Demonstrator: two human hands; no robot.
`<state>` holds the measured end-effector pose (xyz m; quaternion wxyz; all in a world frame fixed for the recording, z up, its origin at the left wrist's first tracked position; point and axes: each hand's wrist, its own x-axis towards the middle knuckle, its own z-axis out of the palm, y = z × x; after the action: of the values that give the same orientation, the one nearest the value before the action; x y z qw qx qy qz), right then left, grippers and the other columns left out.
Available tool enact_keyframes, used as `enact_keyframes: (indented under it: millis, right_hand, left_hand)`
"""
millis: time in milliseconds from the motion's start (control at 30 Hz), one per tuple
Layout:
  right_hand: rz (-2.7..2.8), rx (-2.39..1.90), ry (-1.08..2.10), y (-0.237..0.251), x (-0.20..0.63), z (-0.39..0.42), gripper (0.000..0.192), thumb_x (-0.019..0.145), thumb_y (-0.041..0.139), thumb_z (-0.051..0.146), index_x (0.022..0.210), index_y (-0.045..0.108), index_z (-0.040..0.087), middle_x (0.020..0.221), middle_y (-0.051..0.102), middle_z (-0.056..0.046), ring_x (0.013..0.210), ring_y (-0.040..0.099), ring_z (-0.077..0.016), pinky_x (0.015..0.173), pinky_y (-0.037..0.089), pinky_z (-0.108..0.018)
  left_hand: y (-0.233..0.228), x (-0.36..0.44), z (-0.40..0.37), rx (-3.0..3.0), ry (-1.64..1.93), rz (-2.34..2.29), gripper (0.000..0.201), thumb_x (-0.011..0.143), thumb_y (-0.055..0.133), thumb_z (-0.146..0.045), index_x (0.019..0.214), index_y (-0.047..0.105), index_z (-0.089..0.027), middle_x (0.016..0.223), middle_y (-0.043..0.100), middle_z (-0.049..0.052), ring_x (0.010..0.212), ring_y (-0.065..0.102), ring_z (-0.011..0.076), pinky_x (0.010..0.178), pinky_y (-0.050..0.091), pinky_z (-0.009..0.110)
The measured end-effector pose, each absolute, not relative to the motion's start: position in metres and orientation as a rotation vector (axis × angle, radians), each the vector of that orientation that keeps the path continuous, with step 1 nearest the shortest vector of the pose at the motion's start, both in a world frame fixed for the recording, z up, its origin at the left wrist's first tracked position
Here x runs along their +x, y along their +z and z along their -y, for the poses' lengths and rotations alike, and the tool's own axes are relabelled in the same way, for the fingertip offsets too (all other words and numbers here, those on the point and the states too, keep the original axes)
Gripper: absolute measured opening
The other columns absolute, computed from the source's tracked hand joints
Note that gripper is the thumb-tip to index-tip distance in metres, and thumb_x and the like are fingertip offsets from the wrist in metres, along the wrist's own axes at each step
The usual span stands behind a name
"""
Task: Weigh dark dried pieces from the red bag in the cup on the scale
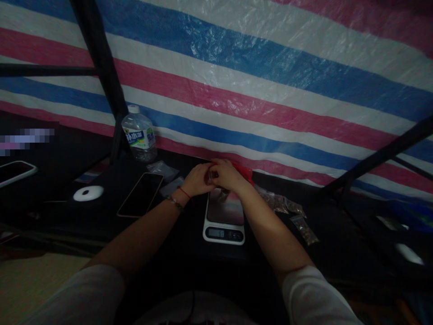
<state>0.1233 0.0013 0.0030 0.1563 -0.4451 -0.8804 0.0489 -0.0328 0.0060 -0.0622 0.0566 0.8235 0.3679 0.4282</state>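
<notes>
Two hands: meet above the scale, near the worktop's far edge.
Bottle: water bottle [139, 133] upright at the far left edge.
Phone: dark phone [140, 194] lies flat, left of the hands.
Left hand [196, 179]: fingers curled, pinching a small packet [213, 175].
Right hand [227, 175]: clenched on the same small packet.
Scale: white scale [223, 218] directly beneath them.
Bags: filled bags [290, 212] lie right of the scale.

1. One water bottle [138, 134], at 10 o'clock from the scale.
2. One kitchen scale [224, 220].
3. Two phones: one [140, 194] at 9 o'clock, one [15, 171] far left.
4. One white round disc [88, 193].
5. Several small filled bags [287, 207] at 3 o'clock; exact number unclear.
</notes>
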Motion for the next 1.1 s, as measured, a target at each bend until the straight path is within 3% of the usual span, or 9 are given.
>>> enact_keyframes:
  millis: [167,367,567,667,767,833,1100]
  right_hand:
    - [2.521,-1.130,0.154,0.015,0.128,0.002,0.013,0.072,0.069,0.019,0.084,0.073,0.022,0.127,0.057,-0.008,0.119,0.047,-0.0285,0.104,0.035,-0.047]
    - [1.886,-1.096,0.218,0.002,0.175,0.008,0.021,0.087,0.052,0.030,0.085,0.070,0.019,0.090,0.068,-0.006,0.089,0.061,-0.0202,0.086,0.047,-0.036]
    - [1.723,-1.106,0.462,-0.047,0.213,0.026,0.035,0.094,0.040,0.042,0.097,0.069,0.021,0.101,0.070,-0.006,0.099,0.062,-0.0208,0.092,0.046,-0.037]
    - [1.852,-1.098,0.528,-0.058,0.213,0.033,0.033,0.085,0.058,0.042,0.111,0.065,0.022,0.113,0.066,-0.007,0.109,0.059,-0.0219,0.098,0.043,-0.039]
    - [1.995,-1.180,0.537,-0.062,0.207,0.037,0.057,0.066,0.078,0.036,0.118,0.061,0.021,0.120,0.063,-0.010,0.114,0.056,-0.0249,0.101,0.041,-0.042]
    - [2.044,-1.239,0.556,-0.065,0.203,0.037,0.063,0.061,0.082,0.032,0.119,0.061,0.019,0.120,0.062,-0.011,0.114,0.056,-0.0253,0.100,0.041,-0.042]
    - [1.994,-1.208,0.736,-0.075,0.198,0.033,0.033,0.068,0.074,0.026,0.098,0.064,0.017,0.099,0.067,-0.005,0.092,0.063,-0.0183,0.087,0.049,-0.033]
  left_hand:
    - [-0.064,-0.032,-0.006,2.486,1.313,-1.089,0.059,0.066,0.070,-0.034,0.119,0.053,-0.014,0.113,0.063,0.013,0.105,0.060,0.0286,0.093,0.046,0.043]
    - [-0.072,-0.036,-0.011,2.451,1.268,-1.120,0.063,0.067,0.072,-0.043,0.120,0.055,-0.013,0.116,0.063,0.014,0.108,0.059,0.0309,0.095,0.046,0.045]
    - [-0.079,-0.037,-0.017,2.351,1.142,-1.055,0.067,0.069,0.072,-0.041,0.127,0.052,-0.015,0.120,0.063,0.013,0.109,0.061,0.0275,0.096,0.047,0.042]
    - [-0.081,-0.037,-0.018,2.320,1.111,-1.049,0.065,0.069,0.072,-0.042,0.125,0.053,-0.015,0.119,0.063,0.012,0.108,0.061,0.0273,0.094,0.048,0.042]
    - [-0.081,-0.038,-0.017,2.301,1.057,-1.046,0.057,0.068,0.073,-0.042,0.116,0.058,-0.017,0.110,0.067,0.011,0.100,0.064,0.0261,0.089,0.050,0.039]
    - [-0.079,-0.038,-0.016,2.292,1.013,-1.007,0.052,0.069,0.072,-0.042,0.112,0.060,-0.018,0.105,0.068,0.009,0.094,0.065,0.0243,0.084,0.051,0.037]
    - [-0.075,-0.034,-0.010,2.314,0.907,-0.921,0.046,0.067,0.073,-0.048,0.100,0.063,-0.018,0.092,0.069,0.006,0.081,0.065,0.0210,0.072,0.051,0.032]
